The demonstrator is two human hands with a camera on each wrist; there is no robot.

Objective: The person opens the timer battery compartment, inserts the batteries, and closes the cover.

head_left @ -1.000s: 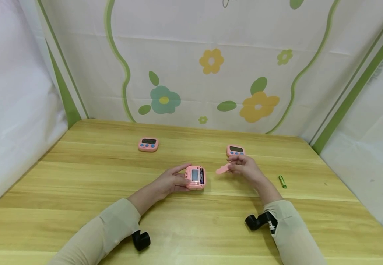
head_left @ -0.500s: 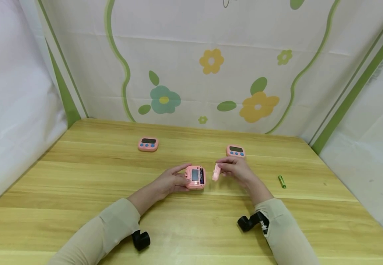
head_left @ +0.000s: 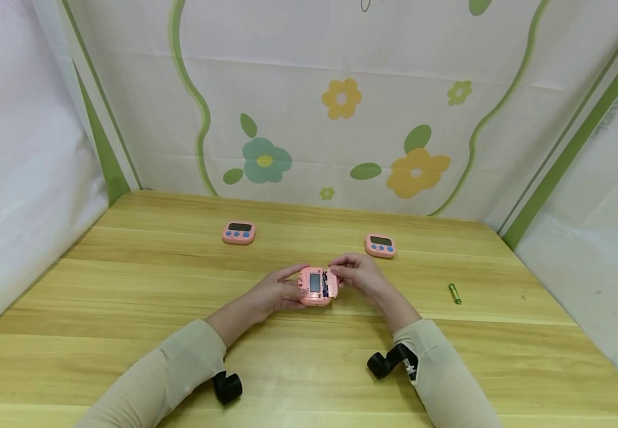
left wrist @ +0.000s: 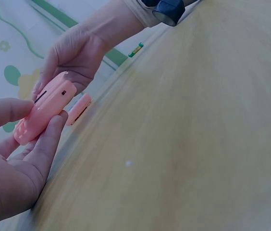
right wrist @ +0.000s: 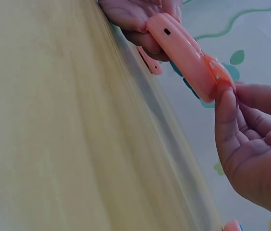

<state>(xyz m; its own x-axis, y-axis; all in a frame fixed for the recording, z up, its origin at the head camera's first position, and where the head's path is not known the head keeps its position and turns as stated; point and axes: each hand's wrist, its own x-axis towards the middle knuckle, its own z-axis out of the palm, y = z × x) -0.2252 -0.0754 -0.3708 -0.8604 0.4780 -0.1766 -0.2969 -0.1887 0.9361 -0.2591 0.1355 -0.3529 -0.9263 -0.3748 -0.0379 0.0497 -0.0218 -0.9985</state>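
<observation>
My left hand (head_left: 271, 297) holds a pink digital timer (head_left: 315, 283) above the table, its back turned up. A dark battery sits in the slot (head_left: 325, 285) along its right side. With thumb and fingers my right hand (head_left: 361, 277) pinches a small pink battery cover (head_left: 333, 283) at that slot's right edge. In the right wrist view the cover (right wrist: 225, 73) stands tilted against the end of the timer body (right wrist: 186, 57). From the left wrist view the timer (left wrist: 46, 113) shows edge-on between my left thumb and fingers, hiding most of the cover.
Two more pink timers with blue buttons lie face up farther back, one timer (head_left: 239, 233) at left and another timer (head_left: 380, 245) at right. A small green battery-like cylinder (head_left: 454, 293) lies on the wooden table (head_left: 507, 356) at right. A patterned curtain (head_left: 298, 113) hangs behind.
My right hand has moved left with the cover, turning it upright and bringing it to the timer's slot. The left hand and the timer have stayed still.
</observation>
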